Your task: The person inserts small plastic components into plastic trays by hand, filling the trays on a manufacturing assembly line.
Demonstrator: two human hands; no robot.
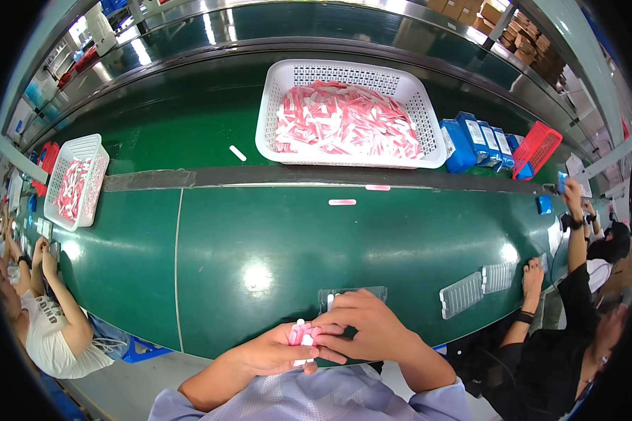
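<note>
My left hand [268, 353] is closed around a small bunch of pink and white plastic sticks [302, 335], held over the table's near edge. Beside it, my right hand [364, 320] has its fingers bent, with the tips at the bunch; whether a stick is pinched between them is hidden. Partly under my right hand lies a clear plastic tray [378, 292], and a white piece [330, 302] shows at its left end. Farther away on the green table, a single pink stick [342, 202] lies flat.
A large white basket [274, 149] heaped with pink and white sticks stands beyond the dark strip. Blue boxes [460, 147] and a red basket [537, 151] are to its right. A smaller white basket [86, 207] is left. Clear trays [462, 295] lie right, near a co-worker's hand [532, 281].
</note>
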